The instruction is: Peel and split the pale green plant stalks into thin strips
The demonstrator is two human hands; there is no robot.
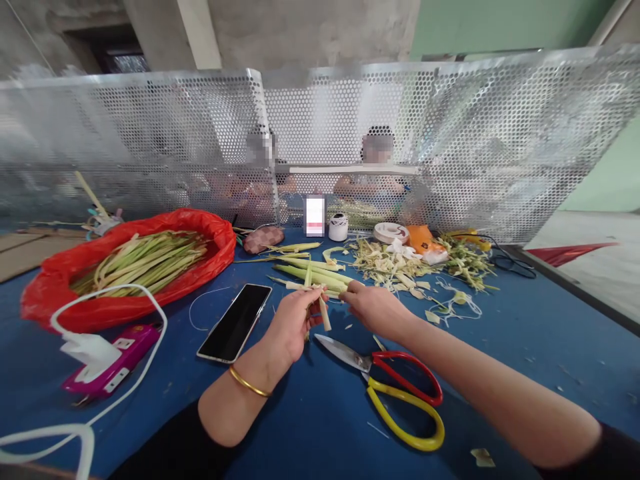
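Observation:
My left hand [295,315], with a gold bangle [250,383] on its wrist, is closed around a small bunch of pale plant strips [325,313], their ends sticking out above and below the fingers. Just beyond lies a pile of long green leaf pieces [320,272] on the blue table. My right hand [373,303] reaches to the near right end of that pile, its fingertips pinched on a leaf piece; the exact grip is partly hidden. Scissors [357,357] with one red and one yellow handle lie below my hands, blades pointing left.
A red plastic bag [227,243] of green stalks stands left. Nearby are a phone [235,323] and a purple power strip [133,353] with a white cable. Plant scraps [387,260], a tape roll [391,232] and a white container [338,227] lie before a perforated metal screen [335,120]; people sit behind it.

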